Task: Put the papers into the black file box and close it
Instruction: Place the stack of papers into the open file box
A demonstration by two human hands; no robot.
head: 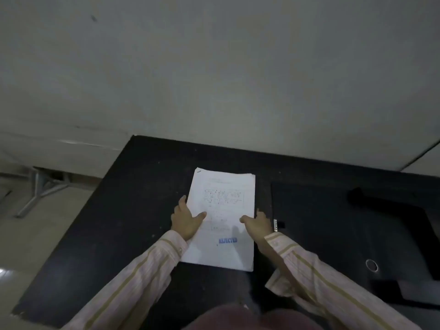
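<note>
Item: papers [222, 217], a white stack with printed text and a blue "REJECTED" stamp [227, 240] near its lower edge. Location: centre of the frame, lying flat on the black table [114, 210]. Not yet in the box.

Item: left hand [187, 221], lower centre, left of the stack. Fingers run along the stack's left edge, thumb laid on the top sheet. It clasps that edge; whether the sheets are lifted off the table cannot be told.

Item: right hand [259, 223], lower centre, right of the stack. Thumb rests on the top sheet, fingers sit at the right edge. It grips the papers likewise. The hands are apart, one at each side of the stack.

Item: black file box [333, 222], right of the frame, just beside the papers. Dark on dark; a small metal clasp [275, 225] shows at its left edge and a metal ring [371, 265] lower right. Whether it lies open or shut cannot be told.

Status: task appears to be at its beginning. Papers gathered under both hands. Remaining, by judgement: lift the stack, place it in the box, shut the box.
</note>
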